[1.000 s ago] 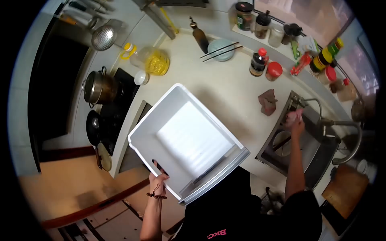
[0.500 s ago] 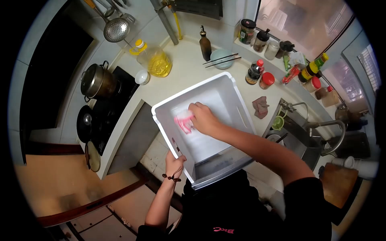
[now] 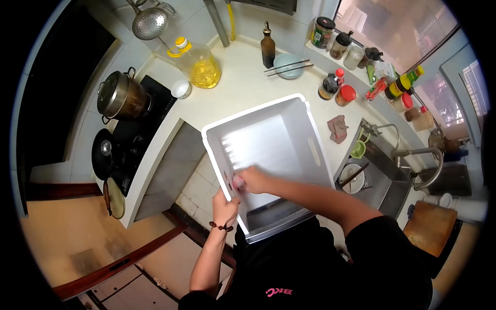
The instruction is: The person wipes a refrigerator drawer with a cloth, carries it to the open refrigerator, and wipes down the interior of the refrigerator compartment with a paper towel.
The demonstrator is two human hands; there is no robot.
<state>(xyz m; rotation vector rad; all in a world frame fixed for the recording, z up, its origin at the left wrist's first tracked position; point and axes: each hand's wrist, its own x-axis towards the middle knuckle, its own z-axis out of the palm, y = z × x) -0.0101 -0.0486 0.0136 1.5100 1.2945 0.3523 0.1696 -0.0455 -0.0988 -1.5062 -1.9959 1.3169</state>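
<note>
Grips bin [image 3: 274,150] by side wall with curled left hand [image 3: 225,207]; holds pink cloth [image 3: 238,182] inside with closed right hand [image 3: 253,180].

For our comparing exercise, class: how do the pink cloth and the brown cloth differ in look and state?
The pink cloth is pinkish, while the brown cloth is a dull greyish brown. The pink cloth is in the right hand, inside the white bin; the brown cloth lies crumpled on the counter. The pink cloth is mostly hidden; the brown cloth shows plainly.
</note>
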